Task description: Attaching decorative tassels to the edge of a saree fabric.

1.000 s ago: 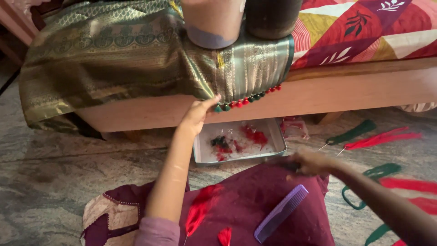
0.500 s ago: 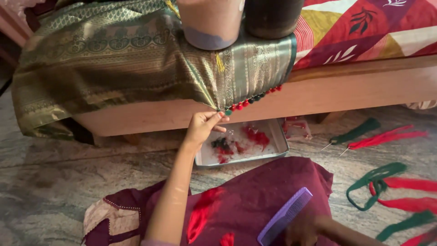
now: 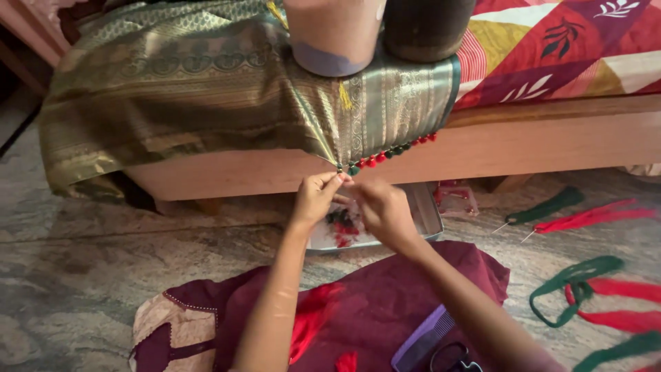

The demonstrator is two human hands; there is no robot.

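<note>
Head cam: we've got both hands up at the sari (image 3: 206, 103) hem. Left hand (image 3: 315, 200) fingers pinched shut on the edge by the tassels (image 3: 385, 155); right hand (image 3: 382, 210) fingers meet them tip to tip, closed on sth we can't make out. Two pots (image 3: 334, 34) weigh the sari down so the hem hangs taut. Tray (image 3: 430, 217) w/ thread bits sits just below the fingers, handy. Comb (image 3: 421, 341) on lap.

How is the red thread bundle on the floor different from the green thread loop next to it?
The long red thread bundle lies stretched out almost straight, while the dark green thread loop curls round into an open ring. The red bundle lies nearer the wooden bed frame; the green loop lies nearer the camera. Both rest loose on the stone floor, apart from both hands.
</note>
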